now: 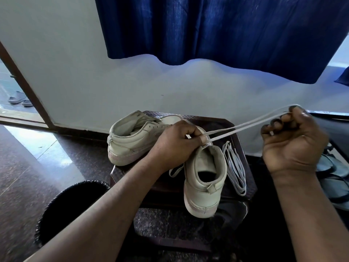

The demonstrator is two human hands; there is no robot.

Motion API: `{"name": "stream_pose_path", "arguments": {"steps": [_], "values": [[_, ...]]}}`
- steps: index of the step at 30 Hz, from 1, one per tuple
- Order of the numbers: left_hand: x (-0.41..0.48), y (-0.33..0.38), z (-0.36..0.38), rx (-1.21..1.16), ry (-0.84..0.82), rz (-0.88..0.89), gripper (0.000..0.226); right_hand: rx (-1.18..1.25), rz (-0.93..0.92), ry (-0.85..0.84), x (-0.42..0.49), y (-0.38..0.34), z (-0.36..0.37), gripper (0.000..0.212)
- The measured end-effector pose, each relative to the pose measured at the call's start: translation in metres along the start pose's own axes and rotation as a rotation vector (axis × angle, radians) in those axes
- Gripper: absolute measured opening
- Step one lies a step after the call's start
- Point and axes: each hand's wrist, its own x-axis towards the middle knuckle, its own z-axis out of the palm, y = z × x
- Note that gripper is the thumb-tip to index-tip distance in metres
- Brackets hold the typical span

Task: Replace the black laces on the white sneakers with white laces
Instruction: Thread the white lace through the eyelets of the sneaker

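Observation:
Two white sneakers stand on a dark stool (249, 188). The near sneaker (204, 182) has its heel toward me; the far sneaker (132, 142) lies behind it to the left, laceless as far as I can see. My left hand (177, 142) grips the near sneaker's tongue area and pinches a white lace (245, 124) there. Two strands of that lace run taut up to the right into my right hand (290, 140), whose curled fingers hold them. A second white lace (236, 169) lies bunched on the stool right of the near sneaker. No black lace is visible.
A black round bin (62, 208) stands on the floor at lower left. Blue sandals (334, 178) lie at the right edge. A blue curtain (226, 35) hangs above against a white wall. A doorway with slippers (18, 99) is at far left.

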Motion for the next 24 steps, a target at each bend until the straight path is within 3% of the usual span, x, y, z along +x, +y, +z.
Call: {"name": "stream_pose_path", "arguments": {"steps": [4, 7, 11, 12, 14, 16, 18, 20, 24], "values": [[-0.001, 0.002, -0.002, -0.148, -0.063, -0.099, 0.022, -0.031, -0.102, 0.084, 0.005, -0.006, -0.008, 0.007], [-0.002, 0.005, -0.004, -0.27, -0.097, -0.107, 0.025, -0.144, -0.186, 0.247, 0.008, -0.006, -0.009, 0.006], [-0.002, 0.009, -0.004, -0.415, -0.107, -0.086, 0.017, -0.571, -0.397, 0.417, 0.011, 0.011, -0.01, 0.028], [-0.002, 0.01, -0.005, -0.453, -0.108, -0.074, 0.013, -0.777, -0.449, 0.376, 0.008, 0.016, -0.009, 0.035], [-0.002, 0.011, -0.006, -0.501, -0.111, -0.053, 0.008, -1.128, -0.567, 0.137, -0.002, 0.026, -0.003, 0.034], [-0.002, 0.011, -0.006, -0.498, -0.111, -0.038, 0.003, -1.23, -0.551, -0.167, -0.014, 0.034, 0.008, 0.022], [-0.002, 0.011, -0.004, -0.499, -0.111, -0.029, 0.006, -1.153, -0.249, -0.455, -0.024, 0.042, 0.018, 0.028], [-0.001, 0.008, -0.003, -0.49, -0.106, -0.014, 0.01, -1.107, -0.028, -0.601, -0.031, 0.05, 0.023, 0.04], [-0.002, 0.007, -0.011, -0.449, -0.096, -0.019, 0.012, -0.809, 0.124, -0.551, -0.029, 0.048, 0.026, 0.027]]}}
